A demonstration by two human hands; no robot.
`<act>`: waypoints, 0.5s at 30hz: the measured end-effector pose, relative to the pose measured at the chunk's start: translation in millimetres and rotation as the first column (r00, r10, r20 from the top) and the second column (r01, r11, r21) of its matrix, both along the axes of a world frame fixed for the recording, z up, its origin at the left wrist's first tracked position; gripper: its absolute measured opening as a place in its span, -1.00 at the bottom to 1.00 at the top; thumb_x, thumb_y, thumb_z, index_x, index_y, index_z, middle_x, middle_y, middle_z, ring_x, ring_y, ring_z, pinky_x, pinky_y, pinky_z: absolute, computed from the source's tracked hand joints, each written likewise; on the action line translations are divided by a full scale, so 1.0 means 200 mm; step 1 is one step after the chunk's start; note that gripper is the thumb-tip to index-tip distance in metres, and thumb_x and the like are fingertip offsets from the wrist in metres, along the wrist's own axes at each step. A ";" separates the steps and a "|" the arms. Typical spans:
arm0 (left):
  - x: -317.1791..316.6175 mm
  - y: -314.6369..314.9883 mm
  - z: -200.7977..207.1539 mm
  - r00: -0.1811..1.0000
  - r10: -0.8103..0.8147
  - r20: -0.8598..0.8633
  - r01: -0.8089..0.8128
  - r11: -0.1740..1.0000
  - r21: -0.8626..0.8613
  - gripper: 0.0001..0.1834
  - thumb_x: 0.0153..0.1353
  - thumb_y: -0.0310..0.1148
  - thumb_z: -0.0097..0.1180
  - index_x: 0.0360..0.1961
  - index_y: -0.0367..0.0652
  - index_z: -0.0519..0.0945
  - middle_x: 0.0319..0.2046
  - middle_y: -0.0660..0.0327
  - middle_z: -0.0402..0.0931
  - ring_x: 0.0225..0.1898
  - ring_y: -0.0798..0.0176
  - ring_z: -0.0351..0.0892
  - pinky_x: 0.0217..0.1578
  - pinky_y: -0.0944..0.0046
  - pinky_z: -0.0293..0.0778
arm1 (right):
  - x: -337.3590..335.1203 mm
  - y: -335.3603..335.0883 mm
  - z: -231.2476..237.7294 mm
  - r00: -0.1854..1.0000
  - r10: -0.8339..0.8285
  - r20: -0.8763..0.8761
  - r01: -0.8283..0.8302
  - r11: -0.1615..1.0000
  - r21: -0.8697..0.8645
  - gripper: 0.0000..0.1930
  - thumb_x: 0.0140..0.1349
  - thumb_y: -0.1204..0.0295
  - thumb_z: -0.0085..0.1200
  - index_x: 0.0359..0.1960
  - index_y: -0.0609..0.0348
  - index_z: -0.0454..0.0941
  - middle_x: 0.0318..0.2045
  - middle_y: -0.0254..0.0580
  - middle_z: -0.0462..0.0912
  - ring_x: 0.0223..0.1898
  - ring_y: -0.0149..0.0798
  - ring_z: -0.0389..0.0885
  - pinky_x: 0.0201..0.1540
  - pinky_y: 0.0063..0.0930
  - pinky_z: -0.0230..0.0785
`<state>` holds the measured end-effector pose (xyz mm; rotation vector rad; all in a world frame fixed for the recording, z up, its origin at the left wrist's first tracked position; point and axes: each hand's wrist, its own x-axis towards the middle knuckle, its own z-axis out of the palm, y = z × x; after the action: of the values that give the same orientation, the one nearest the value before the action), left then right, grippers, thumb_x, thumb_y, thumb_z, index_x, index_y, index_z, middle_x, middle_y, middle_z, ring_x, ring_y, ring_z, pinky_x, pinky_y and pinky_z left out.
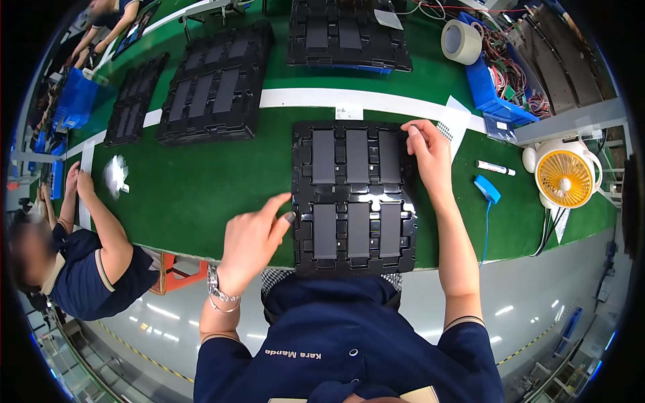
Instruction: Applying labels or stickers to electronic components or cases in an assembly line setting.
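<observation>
A black plastic tray point(341, 193) lies in front of me at the table's near edge. Flat dark grey rectangular pieces point(358, 156) fill its pockets in two rows of three. At the tray's left edge, my left hand point(254, 236) has its index finger stretched out and its thumb apart, with fingertips at the rim. My right hand point(431, 149) is at the far right corner, its thumb and curled index finger closed at the tray's rim. The other fingers of that hand are partly hidden.
Stacked black trays point(218, 84) stand across the green table point(201, 174), with another stack point(346, 37) at the back. On the right are a tape roll point(461, 41), a blue bin point(494, 87) of wires, a marker point(496, 168), a blue strap point(486, 189) and a fan point(564, 178). A co-worker point(94, 262) sits left.
</observation>
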<state>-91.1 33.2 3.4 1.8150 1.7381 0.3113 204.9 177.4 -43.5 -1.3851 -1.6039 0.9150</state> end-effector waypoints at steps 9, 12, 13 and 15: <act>0.09 0.27 -0.02 0.785 0.018 0.619 0.073 0.990 -0.122 -0.80 0.19 -0.54 0.14 -0.14 -0.21 0.49 -0.31 0.32 0.50 -0.25 0.48 0.47 -0.30 0.43 0.44 | -0.17 -0.20 0.07 0.957 0.288 -0.001 -0.287 0.952 -0.110 -0.82 0.33 0.43 0.02 -0.38 0.27 0.56 -0.61 -0.35 0.47 -0.54 -0.54 0.36 -0.47 -0.58 0.23; 0.14 0.33 -0.05 0.672 0.040 0.739 0.161 0.967 -0.198 -0.85 0.21 -0.52 0.13 -0.20 -0.20 0.46 -0.27 0.37 0.41 -0.21 0.52 0.38 -0.25 0.48 0.40 | -0.23 -0.28 0.09 0.921 0.388 -0.036 -0.390 0.914 -0.114 -0.85 0.31 0.42 0.05 -0.35 0.25 0.57 -0.60 -0.22 0.52 -0.62 -0.42 0.40 -0.52 -0.50 0.24; 0.15 0.34 -0.07 0.638 0.039 0.769 0.184 0.962 -0.202 -0.85 0.22 -0.51 0.13 -0.20 -0.20 0.46 -0.27 0.37 0.41 -0.21 0.52 0.38 -0.24 0.48 0.39 | -0.23 -0.30 0.11 0.906 0.419 -0.055 -0.422 0.897 -0.129 -0.86 0.30 0.42 0.06 -0.33 0.24 0.57 -0.58 -0.21 0.53 -0.63 -0.37 0.42 -0.53 -0.47 0.25; 0.17 0.36 -0.10 0.565 0.051 0.823 0.213 0.955 -0.205 -0.86 0.23 -0.49 0.13 -0.20 -0.19 0.46 -0.28 0.38 0.40 -0.23 0.53 0.37 -0.24 0.48 0.38 | -0.24 -0.32 0.14 0.897 0.439 -0.055 -0.443 0.887 -0.134 -0.86 0.31 0.42 0.05 -0.30 0.24 0.56 -0.56 -0.20 0.54 -0.62 -0.35 0.44 -0.54 -0.45 0.25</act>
<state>-57.3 104.6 -17.3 1.1958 0.9413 0.7048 157.2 113.4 -15.8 -1.1089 -1.9076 1.3304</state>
